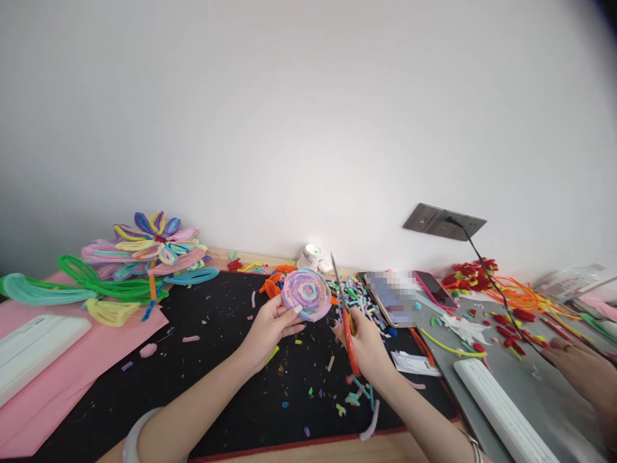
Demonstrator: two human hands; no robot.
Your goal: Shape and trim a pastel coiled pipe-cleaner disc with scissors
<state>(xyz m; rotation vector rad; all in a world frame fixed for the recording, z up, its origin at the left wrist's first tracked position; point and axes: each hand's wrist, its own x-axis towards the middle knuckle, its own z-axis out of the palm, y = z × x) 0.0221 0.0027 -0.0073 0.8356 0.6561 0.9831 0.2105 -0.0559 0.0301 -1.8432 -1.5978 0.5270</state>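
My left hand (278,325) pinches the lower left rim of a round coil of pastel pipe cleaners (306,293), wound in a pink, purple and teal spiral. It is held up over the black mat (212,366). Just to its right, my right hand (362,344) is closed around orange-handled scissors (349,341), whose blades point up and away from me. The blades stand beside the coil and appear apart from it. Behind both hands lie a pile of short pipe cleaner snippets (359,302) and an orange pipe cleaner bundle (272,284).
Pipe cleaner flowers (159,241) rest on pink paper (110,366) at left, near a white box (38,350). Phones (436,289), another white bar (501,408) and red scraps (513,328) lie at right. Another person's hand (578,366) is by the black cable (504,299).
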